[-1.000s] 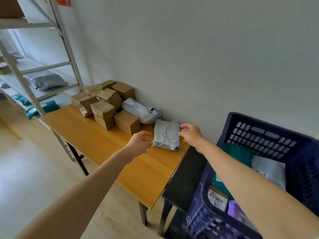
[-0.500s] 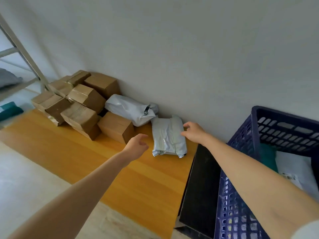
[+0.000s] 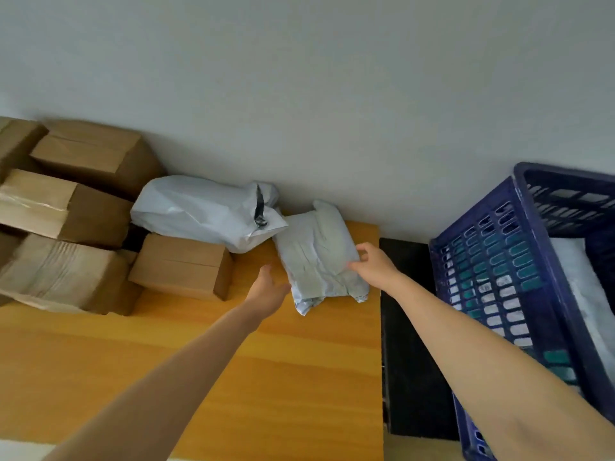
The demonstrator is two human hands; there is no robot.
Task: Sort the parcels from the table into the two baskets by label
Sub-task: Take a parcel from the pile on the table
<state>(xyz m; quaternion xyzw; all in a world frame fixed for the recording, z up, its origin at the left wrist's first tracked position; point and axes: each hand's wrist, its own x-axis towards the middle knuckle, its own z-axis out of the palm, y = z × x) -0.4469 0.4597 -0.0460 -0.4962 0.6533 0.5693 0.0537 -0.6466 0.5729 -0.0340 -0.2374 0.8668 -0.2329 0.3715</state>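
The parcel [image 3: 316, 257], a grey plastic mailer, lies flat on the table [image 3: 266, 377] at its far right corner, close to the wall. Its long axis runs away from the person, from the near end by the left hand to the far end at the wall, so the two long sides face the two hands.

The right hand [image 3: 374, 266] is the nearer one. It is already on the parcel's right side, its fingers [image 3: 364, 251] bent over that edge and the thumb lying on the top face. Whether they have actually closed into a grip I cannot tell.

The left hand [image 3: 269, 291] is loose and spread, holding nothing, its tips right at the parcel's near left corner, touching or just short of it.

To my eye the pick-up comes next, and it turns on this flanking: the hands sit across the short width, so squeezing inward should lift it cleanly. No label shows on the upper face.

The basket [image 3: 442, 261] stands to the right, beyond a black stand [image 3: 409, 327], on the right hand's side. A white bag [image 3: 199, 211] touches the parcel's far left corner.
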